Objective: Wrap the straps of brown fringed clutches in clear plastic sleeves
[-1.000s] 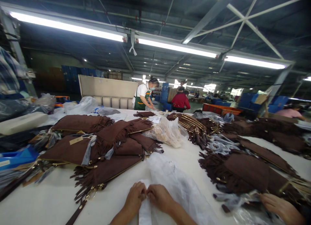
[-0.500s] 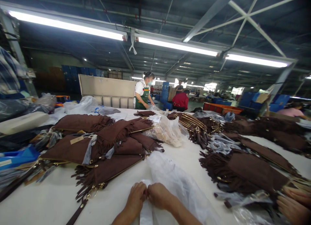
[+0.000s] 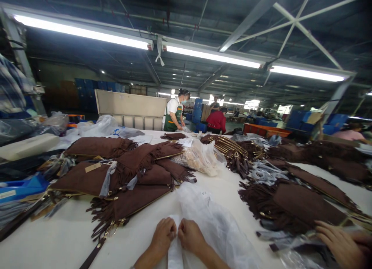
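Note:
Both my hands are low in the middle, side by side over a narrow white strip (image 3: 175, 254) that looks like folded plastic. With fingers curled and pinched, my left hand (image 3: 164, 233) is at the strip's left edge. My right hand (image 3: 190, 235) is likewise closed at its right edge, a small gap away. What lies under the fingertips is partly hidden. A large translucent plastic bag (image 3: 216, 222) spreads to the right of and behind my right hand. Brown fringed handbags (image 3: 142, 197) with gold zips are piled to the left.
More brown fringed handbags (image 3: 302, 203) lie at right, where another person's hand (image 3: 338, 238) touches one. A filled plastic bag (image 3: 205, 156) and gold-edged pieces (image 3: 228, 144) are farther back on the white table (image 3: 136, 238). A blue tray (image 3: 24, 187) stands at left. A person (image 3: 174, 112) works beyond.
My hands have parted slightly, the right one shifting a little, so more of the strip shows between them. The other person's hand at right has moved up and left onto a brown handbag.

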The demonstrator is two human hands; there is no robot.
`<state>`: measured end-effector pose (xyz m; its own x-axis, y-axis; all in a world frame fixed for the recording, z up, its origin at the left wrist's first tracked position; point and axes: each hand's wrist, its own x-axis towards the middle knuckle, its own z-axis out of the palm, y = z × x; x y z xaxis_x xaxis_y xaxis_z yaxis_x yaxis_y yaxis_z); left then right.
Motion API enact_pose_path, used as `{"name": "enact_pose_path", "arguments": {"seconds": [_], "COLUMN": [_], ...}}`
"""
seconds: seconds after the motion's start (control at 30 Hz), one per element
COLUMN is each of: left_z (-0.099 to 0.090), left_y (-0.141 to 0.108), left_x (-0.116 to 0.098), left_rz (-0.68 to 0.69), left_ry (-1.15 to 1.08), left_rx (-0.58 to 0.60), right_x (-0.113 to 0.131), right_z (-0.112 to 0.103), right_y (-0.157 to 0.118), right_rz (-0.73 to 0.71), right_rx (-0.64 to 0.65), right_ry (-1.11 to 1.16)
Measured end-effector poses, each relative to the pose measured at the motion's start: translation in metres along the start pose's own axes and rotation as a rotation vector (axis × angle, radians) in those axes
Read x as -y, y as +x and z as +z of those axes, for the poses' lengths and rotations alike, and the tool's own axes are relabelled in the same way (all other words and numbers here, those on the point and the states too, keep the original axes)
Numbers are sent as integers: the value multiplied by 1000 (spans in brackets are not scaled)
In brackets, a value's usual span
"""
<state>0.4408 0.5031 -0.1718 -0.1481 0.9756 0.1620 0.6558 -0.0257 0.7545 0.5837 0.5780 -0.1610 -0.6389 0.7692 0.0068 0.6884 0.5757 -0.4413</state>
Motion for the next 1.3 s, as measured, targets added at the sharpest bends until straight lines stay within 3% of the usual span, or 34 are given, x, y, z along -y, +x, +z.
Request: {"name": "enact_pose_path", "arguments": {"seconds": [0.17, 0.3, 0.4, 0.6, 0.7, 0.8, 0.93, 1.1, 1.3], "left_z": [5, 9, 10, 3, -5, -11, -8, -5, -7], "left_y": [0, 0, 0, 2, 0, -2, -1, -4, -4], "left_x": [5, 9, 7, 3, -5, -11, -2, 3, 1], "left_rz": [4, 3, 3, 6, 10, 33, -16, 0, 15], "left_ry": [-11, 9, 21, 39, 35, 37, -5, -14, -2], "left_rx": [-35, -46, -48, -9, 17, 26, 42, 16, 12], "right_x": [2, 6, 8, 11, 16, 15, 5, 6, 8], "right_z": [-14, -25, -25, -19, -20, -21, -24, -35, -33], "right_y": [-4, -5, -5, -1, 2, 2, 0, -5, 2], "right_rz": [-221, -239, -230, -40, 143, 192, 72, -259, -128], "right_rx": [19, 104, 97, -11, 73, 181, 197, 140, 145], "right_ry": [-94, -217, -215, 43, 210, 245, 243, -91, -88]}}
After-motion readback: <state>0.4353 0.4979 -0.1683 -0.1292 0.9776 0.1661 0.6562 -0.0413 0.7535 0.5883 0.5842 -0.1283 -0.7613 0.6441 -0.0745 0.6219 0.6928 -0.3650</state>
